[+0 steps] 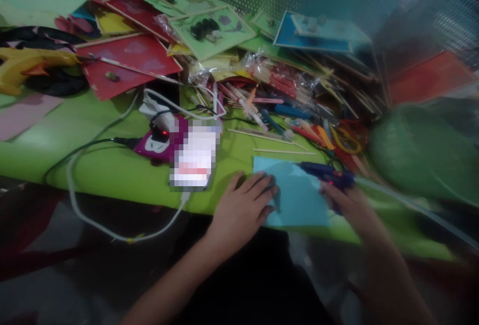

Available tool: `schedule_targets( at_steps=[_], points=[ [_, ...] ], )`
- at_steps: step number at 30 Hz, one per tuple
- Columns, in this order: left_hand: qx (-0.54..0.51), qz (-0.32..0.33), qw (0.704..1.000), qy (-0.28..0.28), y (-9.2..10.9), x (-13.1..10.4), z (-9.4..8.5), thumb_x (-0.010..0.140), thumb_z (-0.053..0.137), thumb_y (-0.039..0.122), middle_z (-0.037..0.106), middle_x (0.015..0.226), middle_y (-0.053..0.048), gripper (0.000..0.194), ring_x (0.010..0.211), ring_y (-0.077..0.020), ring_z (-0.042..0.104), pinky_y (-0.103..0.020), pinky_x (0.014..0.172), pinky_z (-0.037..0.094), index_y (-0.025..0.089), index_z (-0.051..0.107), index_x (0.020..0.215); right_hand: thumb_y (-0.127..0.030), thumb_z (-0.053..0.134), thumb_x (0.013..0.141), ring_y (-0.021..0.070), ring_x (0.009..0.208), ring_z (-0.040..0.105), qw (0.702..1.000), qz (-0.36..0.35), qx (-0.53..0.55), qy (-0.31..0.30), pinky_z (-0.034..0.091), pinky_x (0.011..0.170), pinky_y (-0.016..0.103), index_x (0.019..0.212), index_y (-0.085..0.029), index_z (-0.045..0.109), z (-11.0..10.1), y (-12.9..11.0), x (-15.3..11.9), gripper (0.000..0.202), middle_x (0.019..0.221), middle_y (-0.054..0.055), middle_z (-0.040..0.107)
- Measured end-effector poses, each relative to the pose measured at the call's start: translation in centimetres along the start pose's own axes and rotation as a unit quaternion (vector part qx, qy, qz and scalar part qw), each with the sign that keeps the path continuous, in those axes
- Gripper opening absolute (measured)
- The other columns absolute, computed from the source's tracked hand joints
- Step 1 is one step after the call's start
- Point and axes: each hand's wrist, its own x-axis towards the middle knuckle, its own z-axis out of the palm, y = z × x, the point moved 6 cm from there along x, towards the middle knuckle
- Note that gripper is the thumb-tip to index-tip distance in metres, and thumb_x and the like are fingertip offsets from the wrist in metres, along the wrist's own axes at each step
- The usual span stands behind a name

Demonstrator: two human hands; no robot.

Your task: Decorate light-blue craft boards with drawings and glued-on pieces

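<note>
A square sheet of light blue paper point(299, 200) lies at the front edge of the green table. My left hand point(245, 205) rests palm down, fingers stretched out, over the sheet's left side. In my right hand point(346, 202) is a dark blue glue gun point(333, 174) with a small red light. Its nozzle points left, over the upper part of the sheet. A long pale glue stick point(407, 202) runs out of its back to the right. My right fingers are wrapped round the handle, which they partly hide.
Left of the paper lie a phone point(194, 155), its screen blurred out, and a purple power strip point(145, 150) with cables. Thin sticks point(284, 151), pens and scissors point(344, 138) clutter the table behind. Further back are coloured cards point(213, 30). A green rounded object point(422, 150) stands right.
</note>
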Motion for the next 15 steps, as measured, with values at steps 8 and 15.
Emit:
schedule_targets(
  at_steps=[8,15],
  points=[
    [0.001,-0.002,1.000,-0.003,-0.03,-0.01,0.02,0.106,0.050,0.038,0.058,0.154,-0.001,0.036,0.147,-0.0225,0.049,-0.053,0.121,0.036,0.029,0.062,0.139,-0.068,0.060,0.082,0.0171,0.054,0.053,1.000,0.000,-0.010,-0.007,0.040,0.054,0.031,0.056,-0.022,0.061,0.37,0.23,0.14,0.053,0.054,0.002,0.057],
    [-0.004,-0.003,1.000,0.002,-0.02,-0.06,0.11,0.107,0.048,0.038,0.058,0.154,-0.001,0.036,0.146,-0.0222,0.050,-0.053,0.121,0.036,0.029,0.062,0.139,-0.068,0.060,0.083,0.0187,0.058,0.056,1.000,-0.002,-0.025,-0.001,0.042,0.057,0.032,0.053,-0.023,0.057,-0.31,0.70,0.05,0.054,0.056,0.003,0.059]
  ],
)
